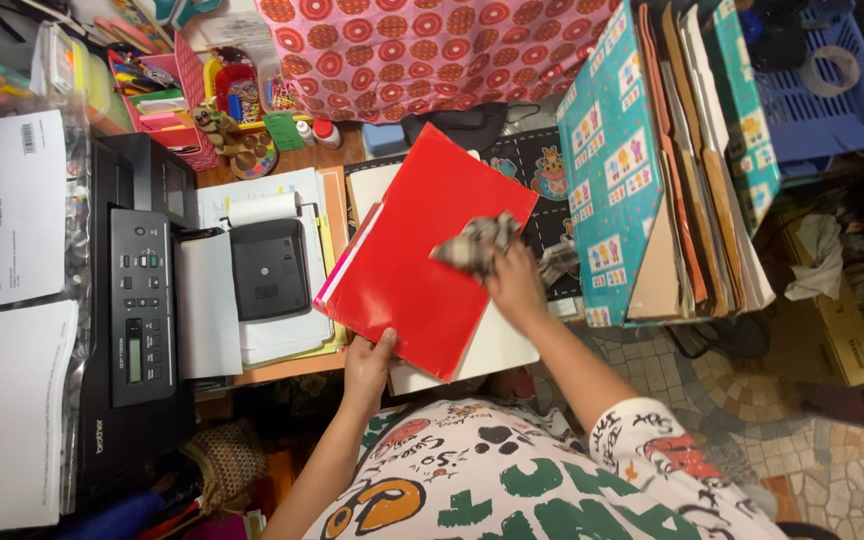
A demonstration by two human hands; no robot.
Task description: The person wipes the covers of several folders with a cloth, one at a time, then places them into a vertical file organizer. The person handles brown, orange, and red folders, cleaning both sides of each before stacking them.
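1. A red folder (417,260) is held tilted above the table (292,372), its near edge pinched by the left hand (367,365) so the cover is steadied.
2. A crumpled patterned cloth (477,243) is clenched in the right hand (515,285) and pressed on the cover, seemingly for wiping.
3. A black printer (142,290) and white papers (7,210) are seen left; a teal file box (652,160) stands right on a mosaic floor (832,450).
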